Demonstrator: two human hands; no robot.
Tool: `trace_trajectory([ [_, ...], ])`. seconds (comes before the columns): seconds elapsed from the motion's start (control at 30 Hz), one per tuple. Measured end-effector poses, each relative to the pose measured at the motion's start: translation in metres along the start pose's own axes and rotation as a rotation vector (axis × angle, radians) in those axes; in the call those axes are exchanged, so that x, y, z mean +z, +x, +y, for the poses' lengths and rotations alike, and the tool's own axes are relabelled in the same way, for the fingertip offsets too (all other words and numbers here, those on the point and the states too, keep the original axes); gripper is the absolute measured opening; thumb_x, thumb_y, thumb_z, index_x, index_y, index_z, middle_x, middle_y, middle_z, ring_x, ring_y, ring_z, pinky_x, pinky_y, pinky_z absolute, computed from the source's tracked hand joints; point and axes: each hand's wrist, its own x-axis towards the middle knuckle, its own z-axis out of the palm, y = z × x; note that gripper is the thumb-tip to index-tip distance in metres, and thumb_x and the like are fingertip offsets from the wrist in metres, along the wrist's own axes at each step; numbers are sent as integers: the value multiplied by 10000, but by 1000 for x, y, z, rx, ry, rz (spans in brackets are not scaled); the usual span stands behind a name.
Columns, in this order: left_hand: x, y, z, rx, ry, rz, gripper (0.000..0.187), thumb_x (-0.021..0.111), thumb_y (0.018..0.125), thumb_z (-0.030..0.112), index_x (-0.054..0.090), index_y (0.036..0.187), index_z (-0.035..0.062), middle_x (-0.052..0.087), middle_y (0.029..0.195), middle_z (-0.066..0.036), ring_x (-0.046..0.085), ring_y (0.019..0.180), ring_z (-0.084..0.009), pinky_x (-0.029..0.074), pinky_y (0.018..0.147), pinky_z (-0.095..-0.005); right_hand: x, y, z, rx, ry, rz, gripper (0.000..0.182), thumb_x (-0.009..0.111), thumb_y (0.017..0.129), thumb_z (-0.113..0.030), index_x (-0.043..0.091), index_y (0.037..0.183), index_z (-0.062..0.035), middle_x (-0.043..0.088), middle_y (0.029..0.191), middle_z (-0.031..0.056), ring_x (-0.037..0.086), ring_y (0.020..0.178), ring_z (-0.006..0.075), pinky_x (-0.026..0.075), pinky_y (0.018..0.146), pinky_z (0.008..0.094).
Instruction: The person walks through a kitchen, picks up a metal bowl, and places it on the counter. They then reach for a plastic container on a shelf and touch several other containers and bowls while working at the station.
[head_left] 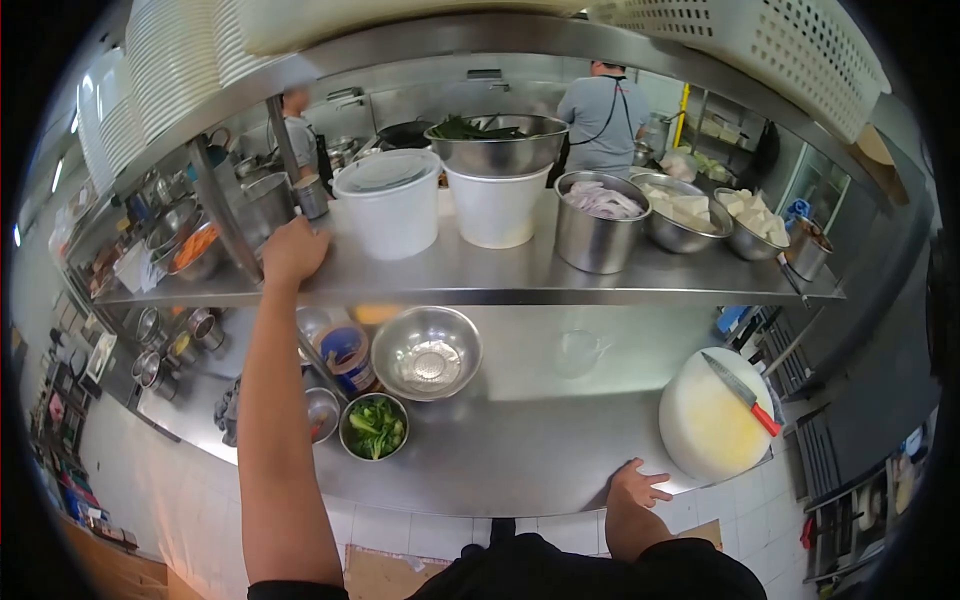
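Observation:
My left hand (295, 250) reaches up to the raised steel shelf (480, 275), close to a metal canister (312, 196) and left of a lidded white tub (388, 210). Its fingers are partly hidden, so whether it holds anything is unclear. My right hand (640, 487) is at the lower counter's front edge, fingers spread, holding nothing. Just right of it sits a round white cutting board (708, 425) with a red-handled knife (742, 393) lying on it. A large steel bowl (426, 353) and a bowl of leafy greens (375, 427) stand on the lower counter.
The shelf also bears a bowl of green stalks (497, 148), a pot of sliced onion (600, 225), bowls of white chunks (685, 212) and shredded carrot (197, 250). Stacked white containers (180, 60) are overhead. Two people (606, 115) stand behind the shelf.

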Motion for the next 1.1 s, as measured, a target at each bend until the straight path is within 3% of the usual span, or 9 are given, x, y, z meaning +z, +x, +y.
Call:
trace_trajectory([
  [0.1, -1, -3, 0, -21, -39, -7, 398, 612, 835, 383, 692, 1031, 46, 720, 1031, -212, 675, 1013, -397, 508, 892, -491, -10, -4, -1, -7, -11, -22, 876, 449, 915, -609, 129, 1604, -173, 55, 1607, 345, 524, 1230, 491, 439, 1029, 536],
  [0.17, -1, -4, 0, -25, -41, 3, 393, 610, 837, 380, 690, 1023, 43, 721, 1022, -211, 676, 1007, -396, 509, 888, -489, -13, -7, -1, -41, -16, -23, 893, 447, 929, -600, 118, 1605, -118, 29, 1579, 408, 519, 1208, 511, 503, 965, 532],
  [0.33, -4, -7, 1, -23, -48, 16, 373, 599, 842, 368, 686, 1003, 43, 723, 1004, -207, 677, 997, -394, 505, 887, -487, -1, 2, 1, -36, -14, 0, 896, 456, 926, -599, 112, 1608, -131, 20, 1591, 386, 522, 1203, 494, 521, 943, 541],
  [0.5, -2, -3, -3, -23, -40, -66, 453, 567, 827, 405, 658, 1082, 42, 707, 1059, -230, 656, 1047, -406, 489, 915, -492, -20, -9, -4, -10, -6, -61, 893, 460, 922, -602, 113, 1611, -153, -5, 1610, 352, 494, 1237, 479, 517, 946, 548],
  [0.63, -6, -3, 1, -2, -30, -105, 486, 565, 815, 431, 644, 1087, 36, 702, 1070, -236, 649, 1058, -411, 486, 924, -492, -27, -13, -13, -22, -4, -94, 866, 429, 936, -591, 117, 1609, -143, 8, 1628, 302, 417, 1301, 484, 463, 995, 549],
  [1.0, -6, -15, 2, 19, -121, 12, 426, 613, 777, 430, 637, 908, 25, 705, 941, -239, 663, 952, -424, 501, 843, -493, -35, -17, -5, -53, -62, -175, 805, 350, 971, -563, 126, 1603, -117, 40, 1673, 178, 224, 1463, 497, 327, 1117, 550],
  [1.07, -6, -14, 2, 16, -117, 10, 424, 614, 777, 429, 636, 912, 28, 705, 943, -238, 663, 952, -423, 500, 845, -492, -36, -18, -6, -33, -53, -164, 776, 326, 988, -540, 134, 1598, -100, 43, 1685, 99, 104, 1495, 499, 267, 1145, 589],
  [1.1, -7, -14, 3, 12, -113, 6, 422, 614, 777, 429, 634, 917, 31, 706, 945, -238, 663, 953, -423, 499, 847, -492, -33, -15, -6, -34, -51, -164, 776, 326, 988, -540, 134, 1598, -100, 43, 1685, 99, 104, 1495, 499, 267, 1145, 589],
])
